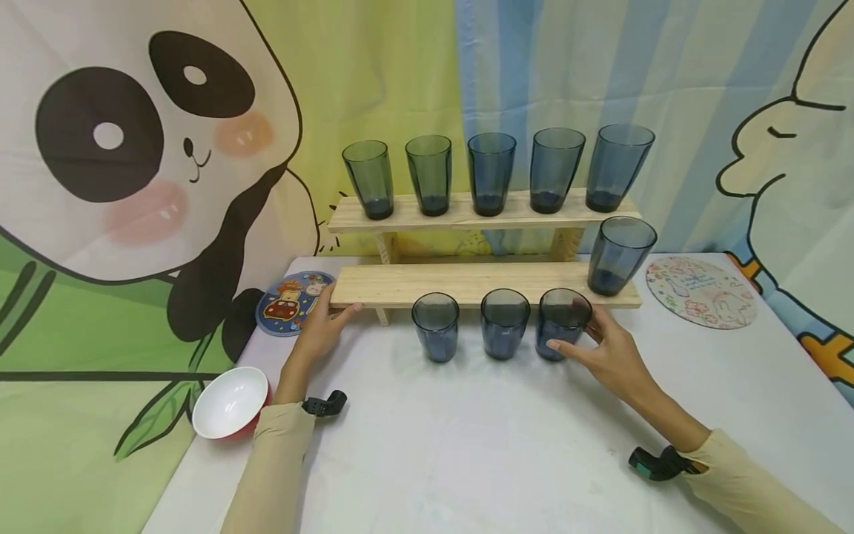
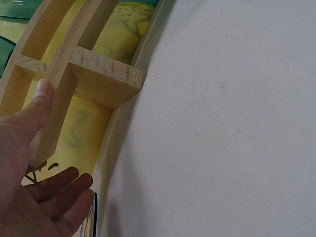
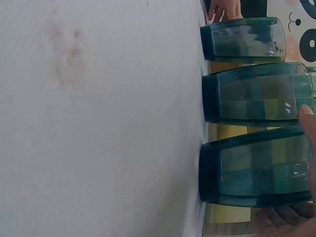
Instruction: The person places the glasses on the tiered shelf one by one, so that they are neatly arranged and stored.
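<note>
A wooden two-tier stand rises at the back of the white table. At its lower shelf's left end is my left hand, thumb against the front edge and fingers around the end. Three bluish drinking glasses stand upright on the table before the stand: a left glass, a middle glass and a right glass. My right hand holds the right glass, with its thumb across the front and its fingers at the right side, partly hidden. That glass rests on the table.
Several matching glasses line the upper shelf; another glass stands at the lower shelf's right end. A blue round mat lies left, partly behind my left hand, and a patterned mat right. A white-and-red bowl sits near the left edge.
</note>
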A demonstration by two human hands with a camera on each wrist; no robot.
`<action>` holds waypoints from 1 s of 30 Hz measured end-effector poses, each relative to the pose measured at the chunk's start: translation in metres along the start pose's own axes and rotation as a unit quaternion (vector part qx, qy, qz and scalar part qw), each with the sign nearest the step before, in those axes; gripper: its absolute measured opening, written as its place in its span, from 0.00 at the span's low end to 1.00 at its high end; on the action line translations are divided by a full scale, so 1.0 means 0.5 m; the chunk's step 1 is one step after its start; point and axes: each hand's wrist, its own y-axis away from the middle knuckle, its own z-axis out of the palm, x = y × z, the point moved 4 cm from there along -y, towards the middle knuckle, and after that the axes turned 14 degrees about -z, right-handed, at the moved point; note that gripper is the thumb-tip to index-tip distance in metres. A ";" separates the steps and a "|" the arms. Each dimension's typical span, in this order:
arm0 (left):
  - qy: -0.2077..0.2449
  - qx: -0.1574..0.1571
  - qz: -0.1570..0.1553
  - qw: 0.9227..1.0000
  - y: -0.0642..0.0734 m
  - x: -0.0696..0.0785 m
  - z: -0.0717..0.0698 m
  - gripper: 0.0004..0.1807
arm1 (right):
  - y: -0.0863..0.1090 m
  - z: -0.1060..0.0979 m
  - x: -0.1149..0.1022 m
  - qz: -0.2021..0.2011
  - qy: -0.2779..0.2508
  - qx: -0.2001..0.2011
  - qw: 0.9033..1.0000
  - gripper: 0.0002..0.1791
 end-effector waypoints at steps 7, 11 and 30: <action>0.002 0.001 0.000 1.000 0.001 0.003 -0.001 0.52 | -0.002 0.001 -0.010 -0.010 -0.015 0.014 1.000 0.48; 0.001 0.001 0.002 1.000 0.001 0.002 -0.001 0.52 | -0.004 0.003 -0.010 -0.016 -0.018 0.019 1.000 0.47; 0.001 -0.003 -0.005 1.000 0.005 0.002 0.001 0.52 | -0.014 -0.040 -0.098 0.020 0.032 0.016 0.999 0.50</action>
